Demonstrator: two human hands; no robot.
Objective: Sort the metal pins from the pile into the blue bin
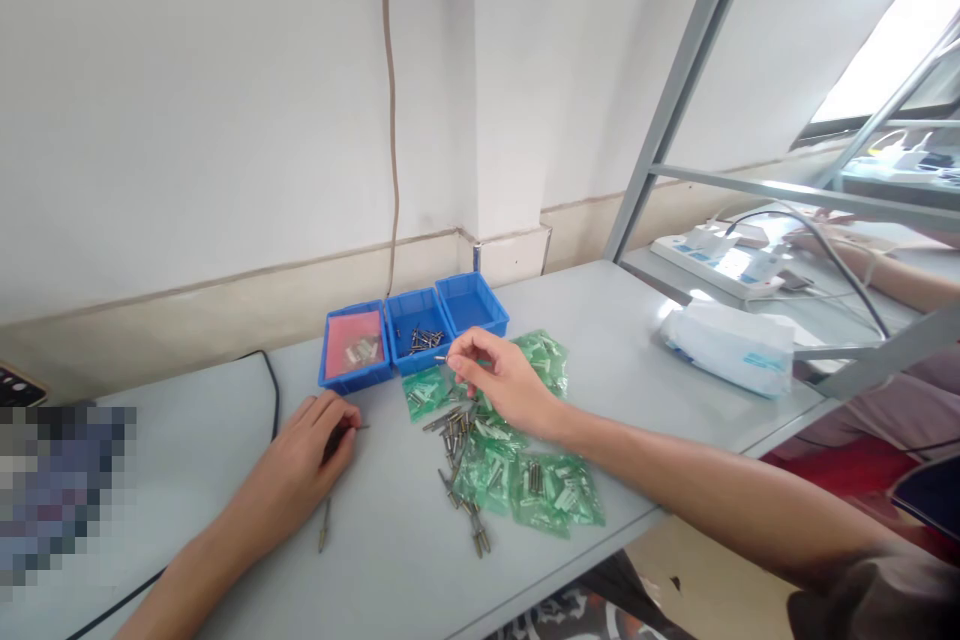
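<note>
My left hand rests on the table with its fingers closed on a thin metal pin, whose end sticks out past the fingertips. Just below that hand lies a single loose pin. In front of the blue trays, my right hand pinches another small metal pin between thumb and fingers. Beneath and around it are green plastic packets of metal pieces. A loose heap of pins lies between my hands, with several more nearer the table's front.
Three blue trays stand in a row: the left tray holds pink material and a clear bag, the middle tray holds pins, the right tray shows none. A white packet, power strip and metal frame are right, beyond them another person's arm.
</note>
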